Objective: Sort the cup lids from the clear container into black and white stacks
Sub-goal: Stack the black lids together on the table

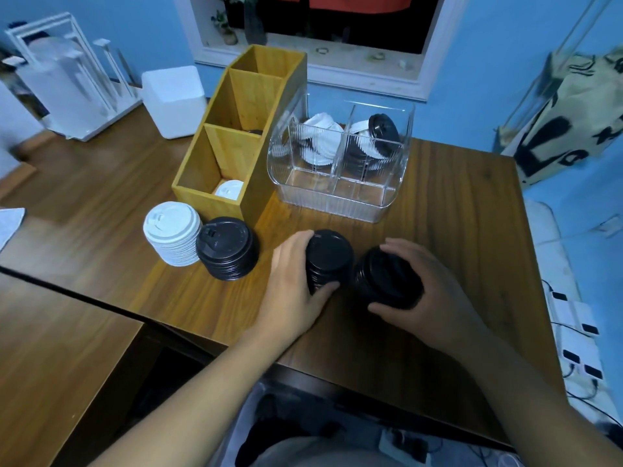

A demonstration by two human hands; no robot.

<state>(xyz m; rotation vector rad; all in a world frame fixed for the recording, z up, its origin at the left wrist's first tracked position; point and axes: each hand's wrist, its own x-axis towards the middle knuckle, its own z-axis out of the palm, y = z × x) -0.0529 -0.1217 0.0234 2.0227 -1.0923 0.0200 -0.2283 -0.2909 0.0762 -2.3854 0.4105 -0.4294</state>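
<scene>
Black plastic in both hands: left hand (293, 281) has its grip closed round a held black stack (328, 261), thumb on the near side, fingers round the far side. Right hand (428, 291) grips a second black stack (387, 281) the same way. Both held stacks sit low over the table (455, 197), just beside each other, rims seemingly touching; cannot tell if they rest on the wood. Left one stands near upright, axis roughly vertical; right one is tilted off vertical. Sorted black stack (227, 247) stands on the table to the left of the left hand, right against the sorted white stack (172, 234). Left hand is the nearer one to that pile; right hand is well apart from it, left hand between. Likely next: line up the two axes, nest the held stacks, carry leftward onto the sorted black stack. Clear container (337, 203) behind the hands holds white lids (320, 139) in one rear compartment, mixed black and white lids (377, 136) in the other; front compartments look bare. Sorting looks partway done.
</scene>
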